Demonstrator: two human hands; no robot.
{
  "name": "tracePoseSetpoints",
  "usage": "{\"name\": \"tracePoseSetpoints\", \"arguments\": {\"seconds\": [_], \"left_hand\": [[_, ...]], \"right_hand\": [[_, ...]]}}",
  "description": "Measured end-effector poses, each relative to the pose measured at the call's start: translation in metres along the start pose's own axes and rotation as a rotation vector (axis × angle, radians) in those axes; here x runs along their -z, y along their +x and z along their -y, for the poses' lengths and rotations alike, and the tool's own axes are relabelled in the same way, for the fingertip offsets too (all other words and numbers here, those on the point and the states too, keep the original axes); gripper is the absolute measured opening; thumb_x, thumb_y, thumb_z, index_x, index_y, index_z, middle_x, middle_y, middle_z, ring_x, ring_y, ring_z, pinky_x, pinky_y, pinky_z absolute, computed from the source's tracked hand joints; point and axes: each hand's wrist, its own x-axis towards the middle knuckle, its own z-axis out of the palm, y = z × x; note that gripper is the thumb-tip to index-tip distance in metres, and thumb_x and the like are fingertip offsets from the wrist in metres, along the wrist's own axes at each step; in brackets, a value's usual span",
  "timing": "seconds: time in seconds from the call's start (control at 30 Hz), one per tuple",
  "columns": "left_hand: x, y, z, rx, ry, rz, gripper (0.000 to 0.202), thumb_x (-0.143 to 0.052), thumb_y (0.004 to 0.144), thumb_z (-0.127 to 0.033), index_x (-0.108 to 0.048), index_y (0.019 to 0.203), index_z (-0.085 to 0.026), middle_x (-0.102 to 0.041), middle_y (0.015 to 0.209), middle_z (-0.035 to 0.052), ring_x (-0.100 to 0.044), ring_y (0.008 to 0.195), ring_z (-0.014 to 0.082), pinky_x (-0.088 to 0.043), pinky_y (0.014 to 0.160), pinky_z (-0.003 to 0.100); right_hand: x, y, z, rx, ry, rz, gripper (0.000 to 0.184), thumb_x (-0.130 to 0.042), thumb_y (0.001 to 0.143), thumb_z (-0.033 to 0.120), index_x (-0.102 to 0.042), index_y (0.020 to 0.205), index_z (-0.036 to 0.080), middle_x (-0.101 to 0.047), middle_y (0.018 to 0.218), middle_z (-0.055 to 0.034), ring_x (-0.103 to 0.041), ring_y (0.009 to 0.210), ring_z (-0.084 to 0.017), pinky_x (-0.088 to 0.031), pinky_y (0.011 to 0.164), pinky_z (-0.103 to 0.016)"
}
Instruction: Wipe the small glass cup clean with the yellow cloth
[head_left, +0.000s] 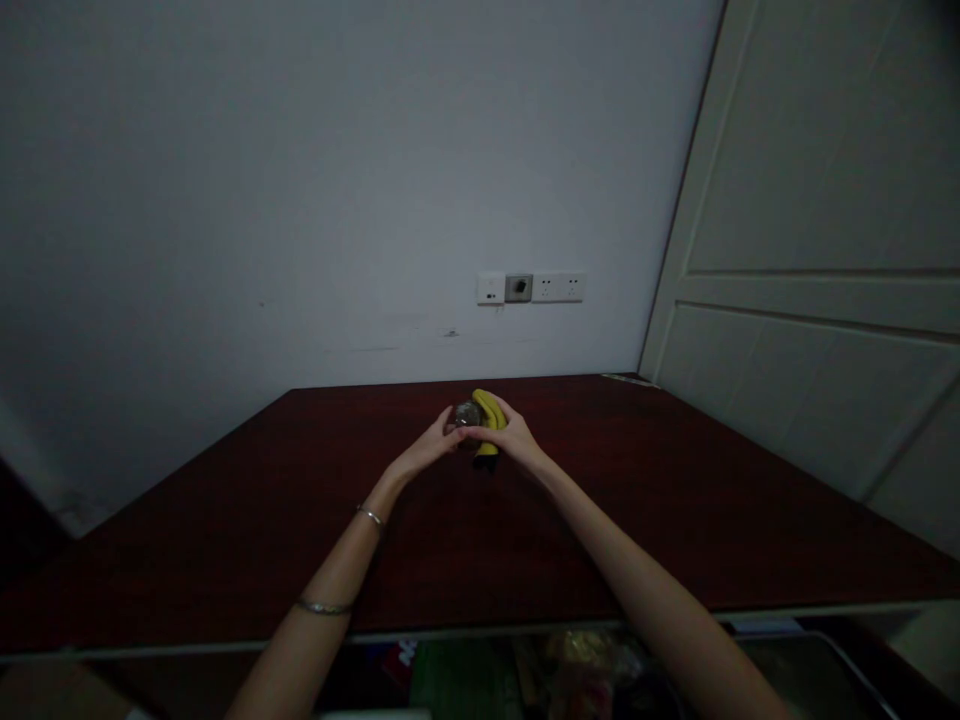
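Both my arms reach out over a dark red-brown table (pixel 300 520). My right hand (pixel 514 435) is wrapped round a yellow banana (pixel 489 410) held a little above the tabletop. My left hand (pixel 431 447) pinches a small greyish, shiny bit (pixel 466 413) at the banana's left end; I cannot make out what it is. Two thin bangles sit on my left forearm (pixel 324 606).
A white wall rises behind the table, with a strip of sockets (pixel 531 287). A pale panelled door (pixel 817 270) stands at the right. Below the table's near edge lie colourful packets (pixel 525 675), dim and hard to read.
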Motion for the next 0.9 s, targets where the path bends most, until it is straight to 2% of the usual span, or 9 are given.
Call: {"name": "tracePoseSetpoints", "arguments": {"seconds": [0.1, 0.2, 0.3, 0.37, 0.57, 0.73, 0.9], "left_hand": [[-0.007, 0.003, 0.002, -0.025, -0.075, -0.026, 0.105, -0.076, 0.056, -0.041, -0.016, 0.138, -0.012, -0.049, 0.125, 0.021, -0.054, 0.109, 0.026, -0.044, 0.089, 0.037], [-0.013, 0.004, 0.002, -0.108, -0.062, -0.014, 0.098, -0.079, 0.051, -0.029, -0.028, 0.133, -0.011, -0.046, 0.128, 0.0197, -0.05, 0.114, 0.0266, -0.041, 0.094, 0.037], [-0.014, 0.003, -0.001, -0.121, -0.006, -0.056, 0.077, -0.078, 0.052, -0.023, -0.043, 0.12, -0.011, -0.056, 0.118, 0.0154, -0.056, 0.105, 0.0241, -0.043, 0.092, 0.037], [-0.014, 0.003, -0.001, -0.102, 0.017, -0.112, 0.072, -0.078, 0.051, -0.02, -0.047, 0.114, -0.011, -0.06, 0.111, 0.0128, -0.059, 0.098, 0.0224, -0.046, 0.088, 0.037], [-0.015, 0.004, 0.003, -0.108, -0.033, -0.173, 0.072, -0.08, 0.048, -0.021, -0.048, 0.112, -0.011, -0.063, 0.104, 0.0118, -0.061, 0.093, 0.0211, -0.048, 0.085, 0.037], [-0.017, 0.003, 0.002, -0.114, -0.039, -0.189, 0.075, -0.08, 0.047, -0.023, -0.047, 0.114, -0.01, -0.062, 0.105, 0.0125, -0.06, 0.093, 0.021, -0.048, 0.086, 0.036], [-0.022, 0.0, 0.002, -0.131, 0.044, -0.218, 0.076, -0.08, 0.05, -0.026, -0.047, 0.117, -0.01, -0.062, 0.105, 0.0115, -0.06, 0.096, 0.0225, -0.048, 0.087, 0.038]], "right_hand": [[0.001, 0.002, 0.0, -0.029, -0.006, -0.041, 0.073, -0.077, 0.051, 0.028, -0.051, 0.118, 0.018, -0.057, 0.121, -0.0096, -0.055, 0.108, -0.022, -0.043, 0.095, -0.035], [0.0, 0.003, 0.001, -0.05, -0.03, -0.055, 0.072, -0.077, 0.049, 0.027, -0.053, 0.116, 0.018, -0.058, 0.119, -0.0096, -0.056, 0.107, -0.022, -0.043, 0.094, -0.035], [-0.001, 0.003, 0.0, -0.067, -0.044, -0.045, 0.071, -0.077, 0.05, 0.028, -0.053, 0.116, 0.016, -0.059, 0.118, -0.0105, -0.057, 0.105, -0.022, -0.044, 0.093, -0.035], [0.0, 0.003, -0.001, -0.072, -0.048, -0.027, 0.07, -0.077, 0.051, 0.029, -0.053, 0.116, 0.017, -0.06, 0.116, -0.0101, -0.058, 0.104, -0.021, -0.045, 0.092, -0.035], [0.004, 0.005, -0.005, -0.006, -0.094, 0.04, 0.065, -0.074, 0.057, 0.033, -0.053, 0.117, 0.021, -0.06, 0.116, -0.0072, -0.058, 0.103, -0.019, -0.045, 0.091, -0.033], [0.008, 0.006, -0.001, 0.128, -0.155, 0.019, 0.042, -0.061, 0.072, 0.04, -0.059, 0.109, 0.021, -0.062, 0.111, -0.0055, -0.058, 0.102, -0.018, -0.042, 0.093, -0.032], [0.008, 0.004, 0.001, 0.267, -0.193, 0.003, 0.027, -0.061, 0.072, 0.039, -0.067, 0.093, 0.022, -0.066, 0.103, -0.0042, -0.059, 0.1, -0.02, -0.042, 0.092, -0.034]]}}
